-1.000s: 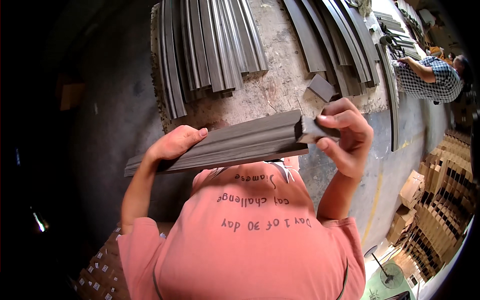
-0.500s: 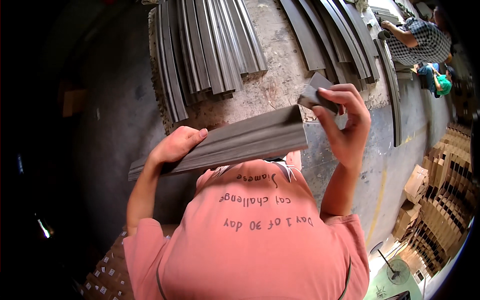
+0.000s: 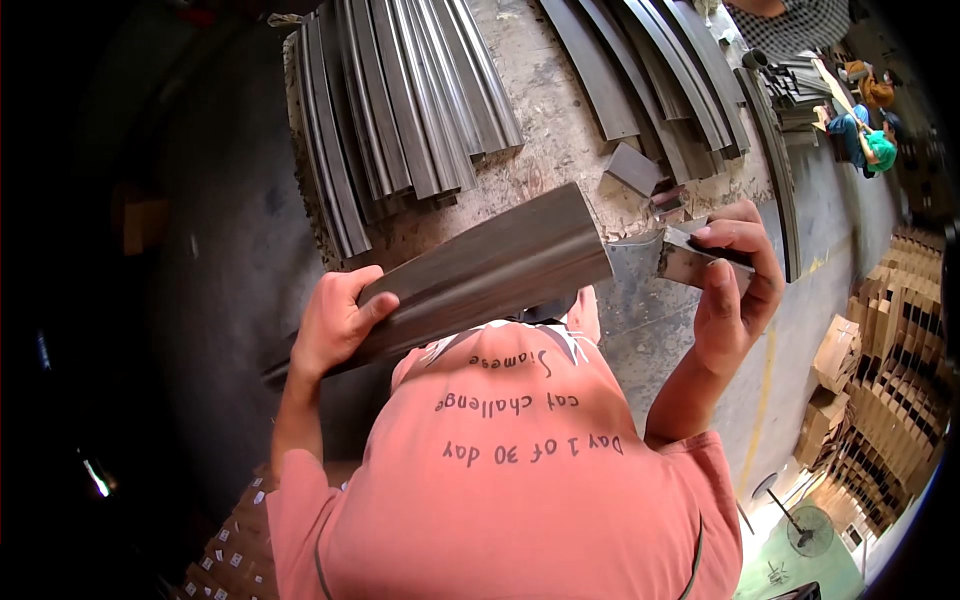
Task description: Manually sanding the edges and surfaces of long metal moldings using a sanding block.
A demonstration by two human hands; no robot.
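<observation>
Left hand (image 3: 335, 320) grips a grey board (image 3: 480, 270). Right hand (image 3: 735, 325) pinches a block (image 3: 690, 262) at the board's three o'clock, just apart.

Conc. floor (image 3: 222, 290), grey & scuffed, w/ faint yellow line (image 3: 761, 395) down R side. Pale, worn worktop (image 3: 552, 130) at top ctr. Lots of stacked cardboard (image 3: 905, 345) along lower R, couple of ctns (image 3: 835, 352) just beside it. Ped. fan (image 3: 808, 540) nr green area (image 3: 828, 572), bottom R, brightly lit. Brown cardboard w/ white labels (image 3: 234, 553) bottom L. Far L v. dark, bar a box (image 3: 147, 226) & small bright light (image 3: 98, 480).
</observation>
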